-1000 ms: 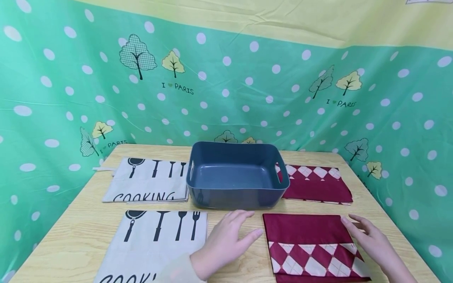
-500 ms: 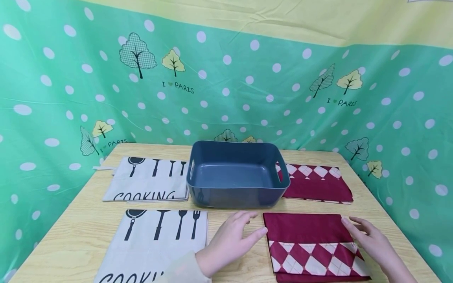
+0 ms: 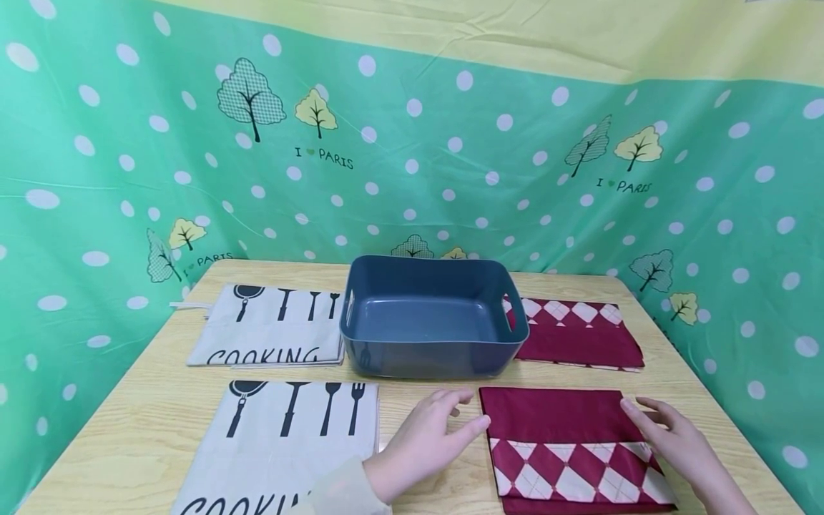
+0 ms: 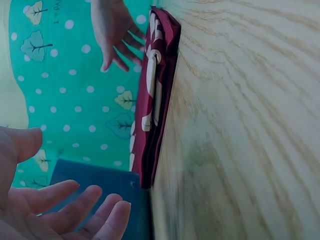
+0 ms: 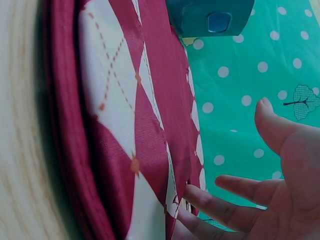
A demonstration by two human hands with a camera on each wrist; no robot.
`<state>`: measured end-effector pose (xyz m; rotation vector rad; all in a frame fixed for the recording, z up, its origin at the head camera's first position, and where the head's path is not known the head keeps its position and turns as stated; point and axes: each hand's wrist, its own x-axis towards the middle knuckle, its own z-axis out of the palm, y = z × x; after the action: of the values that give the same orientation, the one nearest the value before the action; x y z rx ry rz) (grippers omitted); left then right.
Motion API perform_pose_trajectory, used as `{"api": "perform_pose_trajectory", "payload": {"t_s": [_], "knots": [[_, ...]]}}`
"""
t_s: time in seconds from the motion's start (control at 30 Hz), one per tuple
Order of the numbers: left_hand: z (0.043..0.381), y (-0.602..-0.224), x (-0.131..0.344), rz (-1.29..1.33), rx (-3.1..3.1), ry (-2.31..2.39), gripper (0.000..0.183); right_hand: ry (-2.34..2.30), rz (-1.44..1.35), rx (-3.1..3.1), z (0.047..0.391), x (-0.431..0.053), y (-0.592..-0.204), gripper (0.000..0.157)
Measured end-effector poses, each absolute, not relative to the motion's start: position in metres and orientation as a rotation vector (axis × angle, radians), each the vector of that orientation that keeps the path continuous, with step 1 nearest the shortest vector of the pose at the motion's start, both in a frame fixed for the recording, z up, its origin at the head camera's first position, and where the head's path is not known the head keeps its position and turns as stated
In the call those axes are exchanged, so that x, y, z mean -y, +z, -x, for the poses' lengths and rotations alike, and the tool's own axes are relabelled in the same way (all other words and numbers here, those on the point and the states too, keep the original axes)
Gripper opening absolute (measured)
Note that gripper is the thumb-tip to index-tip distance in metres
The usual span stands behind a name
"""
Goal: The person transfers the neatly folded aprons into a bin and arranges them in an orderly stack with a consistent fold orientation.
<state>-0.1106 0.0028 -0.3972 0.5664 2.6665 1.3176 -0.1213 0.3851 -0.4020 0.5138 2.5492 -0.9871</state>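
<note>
A folded dark red cloth [image 3: 560, 418] with a band of white diamonds lies on the near right of the table. Just off its left edge, my left hand [image 3: 425, 443] holds nothing, its fingers relaxed and the thumb near the cloth. On the other side, my right hand [image 3: 676, 443] hovers with loosely bent fingers at the right edge; whether its fingertips touch the fabric is unclear. The left wrist view shows the folded layers of the red cloth [image 4: 150, 100] from the side. In the right wrist view, fingers of the right hand [image 5: 250, 205] lie close beside the diamond-patterned fabric.
A blue-grey plastic bin [image 3: 431, 357] with side handle holes stands at the back middle. Behind it on the right lies another red cloth [image 3: 573, 343]. Two white cloths, one far [image 3: 264, 332] and one near [image 3: 283, 458], printed with utensils, lie on the left.
My left hand has shifted slightly right, closer to the near red cloth's left edge. The right hand has stayed nearly in place.
</note>
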Motion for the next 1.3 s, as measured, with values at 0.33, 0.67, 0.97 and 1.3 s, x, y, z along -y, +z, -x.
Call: {"api": "perform_pose_trajectory", "payload": {"t_s": [0.33,0.67,0.97,1.3], "knots": [[0.109,-0.403,-0.008,-0.527,-2.545,1.407,0.059,-0.935,-0.491,-2.596,0.12,-0.385,-0.406,0.094],[0.109,-0.411,-0.018,-0.484,-2.478,1.413,0.057,-0.937,-0.423,-2.624,0.12,-0.39,-0.414,0.091],[0.11,-0.416,-0.025,-0.462,-2.453,1.405,0.056,-0.924,-0.409,-2.623,0.122,-0.391,-0.417,0.086],[0.109,-0.417,-0.028,-0.469,-2.367,1.45,0.055,-0.916,-0.365,-2.632,0.122,-0.388,-0.416,0.083]]}}
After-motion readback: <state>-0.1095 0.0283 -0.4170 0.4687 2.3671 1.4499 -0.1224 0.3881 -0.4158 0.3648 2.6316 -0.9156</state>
